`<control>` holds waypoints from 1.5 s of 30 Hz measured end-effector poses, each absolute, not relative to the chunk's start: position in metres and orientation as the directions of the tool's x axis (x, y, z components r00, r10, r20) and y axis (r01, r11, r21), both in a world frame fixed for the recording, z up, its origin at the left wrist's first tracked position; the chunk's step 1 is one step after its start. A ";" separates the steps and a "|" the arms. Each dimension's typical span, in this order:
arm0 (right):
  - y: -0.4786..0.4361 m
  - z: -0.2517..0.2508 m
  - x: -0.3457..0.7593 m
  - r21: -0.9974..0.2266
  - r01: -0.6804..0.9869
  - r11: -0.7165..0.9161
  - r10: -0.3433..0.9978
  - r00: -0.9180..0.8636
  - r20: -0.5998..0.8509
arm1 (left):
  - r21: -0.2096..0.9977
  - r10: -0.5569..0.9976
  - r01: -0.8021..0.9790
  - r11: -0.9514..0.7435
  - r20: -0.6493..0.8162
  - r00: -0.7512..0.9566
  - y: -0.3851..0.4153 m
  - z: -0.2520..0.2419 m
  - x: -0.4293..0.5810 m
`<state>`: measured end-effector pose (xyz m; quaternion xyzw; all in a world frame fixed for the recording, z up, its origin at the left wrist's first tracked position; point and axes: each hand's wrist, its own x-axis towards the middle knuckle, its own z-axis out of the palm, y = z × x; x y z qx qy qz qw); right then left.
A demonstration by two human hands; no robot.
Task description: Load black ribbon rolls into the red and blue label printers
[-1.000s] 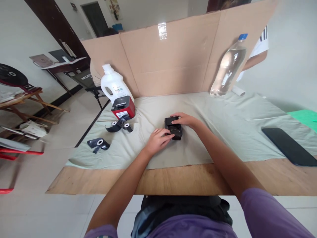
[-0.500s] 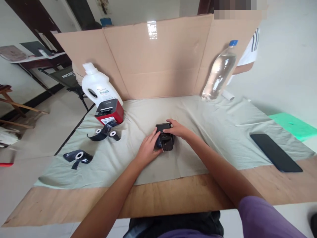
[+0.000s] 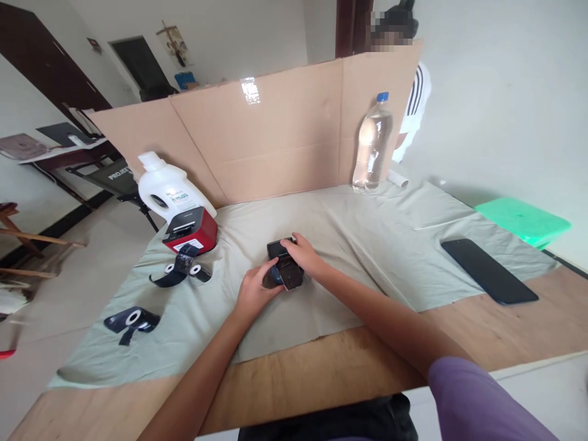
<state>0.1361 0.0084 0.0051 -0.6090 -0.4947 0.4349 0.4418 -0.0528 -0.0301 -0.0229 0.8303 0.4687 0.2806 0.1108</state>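
Note:
A small black box-shaped device (image 3: 285, 269) lies on the pale green cloth (image 3: 349, 245) in the middle of the table. My left hand (image 3: 254, 290) grips its left side with curled fingers. My right hand (image 3: 304, 255) rests on its top and right side, fingers bent round it. The device's glossy lid is tilted up towards me. Part of the device is hidden under my fingers.
A red and black label printer (image 3: 190, 229) and a white jug (image 3: 166, 187) stand at the left. Two black ribbon rolls (image 3: 181, 273) (image 3: 131, 320) lie nearby. A water bottle (image 3: 372, 143), a cardboard screen (image 3: 257, 141), a dark phone (image 3: 488, 271), a green stool (image 3: 523, 219). A person stands behind the screen.
The view swung, shifting everything left in the picture. My hands stayed on the black device; its lid has tipped up more and my left hand has closed further round its side.

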 end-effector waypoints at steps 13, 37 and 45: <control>0.062 0.016 0.346 -0.892 0.153 0.425 0.732 0.522 0.438 | 0.629 0.758 0.439 -0.642 0.439 0.482 0.092 0.026 0.174; 0.077 0.003 0.451 -0.891 0.429 0.147 0.624 0.659 0.420 | 0.526 0.751 0.544 -0.654 0.538 0.383 0.128 0.023 0.134; 0.081 0.028 0.278 -0.706 0.590 0.391 0.810 0.144 0.569 | 0.654 0.625 0.755 -0.043 0.607 -0.491 0.130 0.079 -0.214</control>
